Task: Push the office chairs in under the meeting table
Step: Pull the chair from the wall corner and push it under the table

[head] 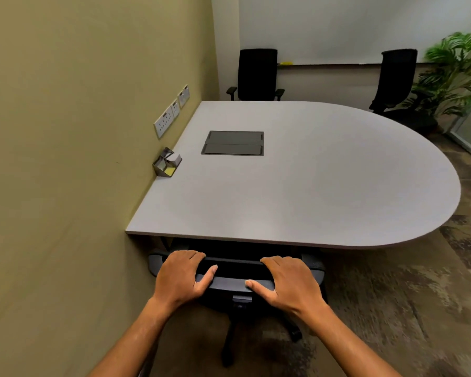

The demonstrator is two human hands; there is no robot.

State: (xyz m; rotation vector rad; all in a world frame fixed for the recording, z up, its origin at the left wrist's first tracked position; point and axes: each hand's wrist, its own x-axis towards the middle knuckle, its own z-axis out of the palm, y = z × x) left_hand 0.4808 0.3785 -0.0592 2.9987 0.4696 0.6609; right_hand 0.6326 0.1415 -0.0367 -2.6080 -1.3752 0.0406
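Both hands, the left hand (181, 274) and right hand (288, 282), grip the near office chair's backrest (233, 273), already partly under the meeting table (297, 180); a hard shove could jam its armrest (314, 263) against the edge.

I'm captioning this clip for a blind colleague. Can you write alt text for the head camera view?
Both hands, left hand and right hand, grip the top of a black office chair's backrest at the near edge of a grey meeting table. Two more chairs, one and another, stand beyond the table's far side.
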